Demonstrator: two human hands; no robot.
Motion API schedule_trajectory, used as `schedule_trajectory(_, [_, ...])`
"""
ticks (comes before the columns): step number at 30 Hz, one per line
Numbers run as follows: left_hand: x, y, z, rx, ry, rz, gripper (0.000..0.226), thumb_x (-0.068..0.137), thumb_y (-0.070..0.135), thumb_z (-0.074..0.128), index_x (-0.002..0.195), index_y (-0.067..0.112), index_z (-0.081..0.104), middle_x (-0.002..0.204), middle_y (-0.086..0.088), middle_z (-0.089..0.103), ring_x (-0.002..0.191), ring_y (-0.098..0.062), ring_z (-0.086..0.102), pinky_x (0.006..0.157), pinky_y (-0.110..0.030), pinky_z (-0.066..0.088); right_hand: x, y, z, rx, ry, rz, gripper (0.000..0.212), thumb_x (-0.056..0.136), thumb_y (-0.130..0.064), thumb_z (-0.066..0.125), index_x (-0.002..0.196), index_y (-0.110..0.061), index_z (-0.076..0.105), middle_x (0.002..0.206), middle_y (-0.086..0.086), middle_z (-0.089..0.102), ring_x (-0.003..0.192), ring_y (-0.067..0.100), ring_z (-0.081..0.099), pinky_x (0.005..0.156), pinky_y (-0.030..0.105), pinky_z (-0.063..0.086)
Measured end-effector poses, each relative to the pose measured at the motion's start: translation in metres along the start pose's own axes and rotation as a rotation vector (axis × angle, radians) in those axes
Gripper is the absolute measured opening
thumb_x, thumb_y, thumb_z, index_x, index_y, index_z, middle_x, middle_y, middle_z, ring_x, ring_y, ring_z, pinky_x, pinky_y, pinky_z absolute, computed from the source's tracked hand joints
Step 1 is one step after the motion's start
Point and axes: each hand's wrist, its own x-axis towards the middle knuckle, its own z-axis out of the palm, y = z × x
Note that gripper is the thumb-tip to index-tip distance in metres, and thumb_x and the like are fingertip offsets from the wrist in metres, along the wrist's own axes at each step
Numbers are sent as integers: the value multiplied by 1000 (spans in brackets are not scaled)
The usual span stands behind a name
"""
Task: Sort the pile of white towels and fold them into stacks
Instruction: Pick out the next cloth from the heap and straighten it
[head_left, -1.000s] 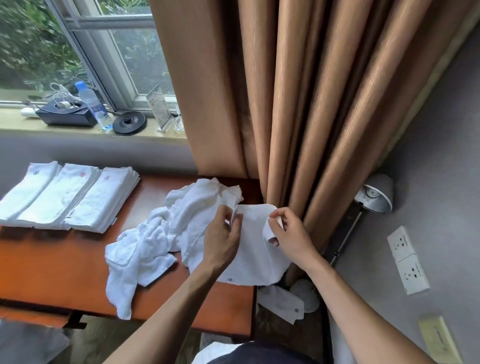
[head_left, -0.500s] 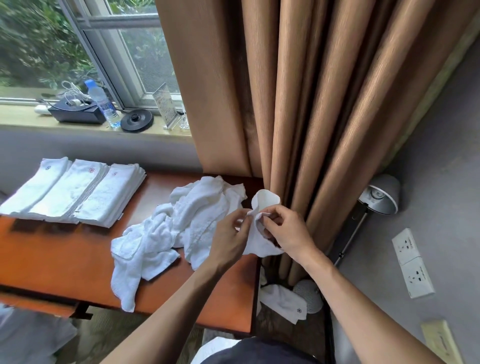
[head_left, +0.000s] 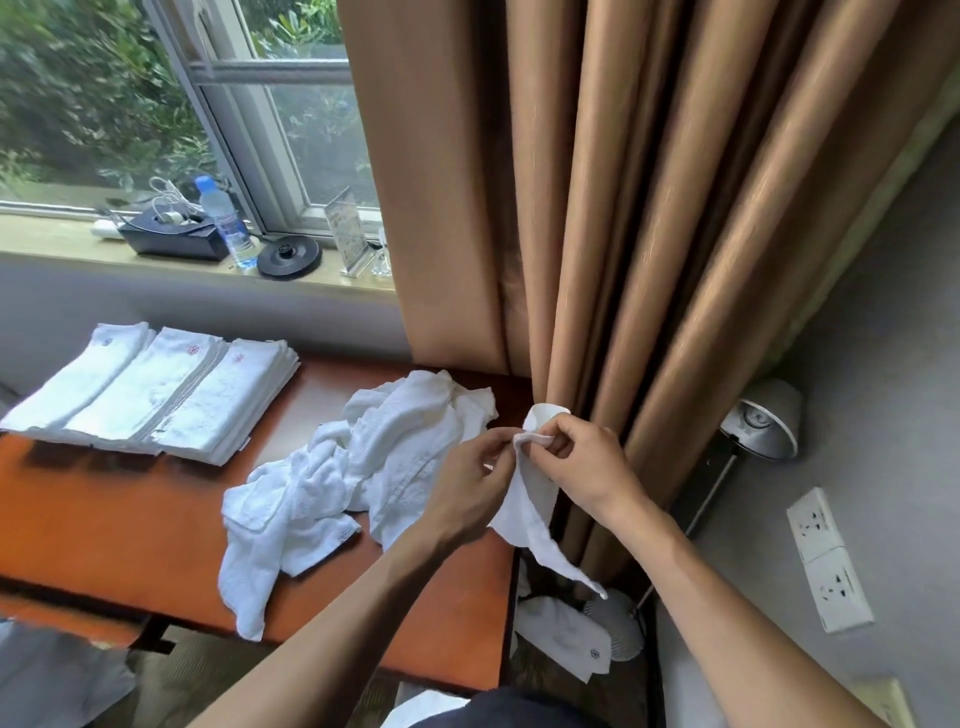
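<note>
At the end of the surface (head_left: 104, 509), left hand (head_left: 467, 488) and right hand (head_left: 587, 462) pinch one towel (head_left: 525, 504) by its top — folding barely started, I judge — next, spread it flat.

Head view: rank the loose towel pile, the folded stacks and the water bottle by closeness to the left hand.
1. Loose towel pile, on the table beside the left hand, which pinches a towel.
2. Folded stacks, at the table's far left.
3. Water bottle, back on the windowsill.
</note>
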Motion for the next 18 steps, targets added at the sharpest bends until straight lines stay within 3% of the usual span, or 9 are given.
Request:
schedule_trajectory(3, [5, 1, -1, -34, 43, 11, 23, 105, 25, 55, 117, 27, 75, 105, 18, 76, 103, -4, 69, 88, -40, 59, 5, -6, -2, 2, 3, -11, 25, 85, -31, 82, 69, -28, 63, 62, -19, 62, 60, 2, 56, 59, 22, 43])
schedule_trajectory(9, [7, 1, -7, -45, 91, 64, 24, 104, 25, 54, 118, 27, 74, 105, 18, 76, 101, -4, 70, 85, -30, 58, 11, -11, 0, 8, -17, -56, 19, 86, -31, 80, 73, -28, 67, 63, -17, 63, 59, 1, 55, 57, 19, 42])
schedule_trajectory(14, [7, -1, -8, 71, 90, 109, 24, 103, 22, 55, 121, 26, 72, 101, 16, 76, 94, -3, 70, 78, -29, 57, 12, -11, -3, -3, -24, -55, 18, 85, -33, 79, 74, -26, 67, 63, -14, 66, 57, 0, 56, 55, 17, 41])
schedule_trajectory(18, [7, 3, -10, 50, 75, 106, 22, 101, 36, 57, 116, 33, 73, 99, 23, 74, 96, -1, 69, 79, -19, 54, 14, -15, -2, -14, -23, -61, 18, 82, -39, 77, 74, -27, 66, 65, -15, 66, 59, 0, 57, 55, 14, 42])
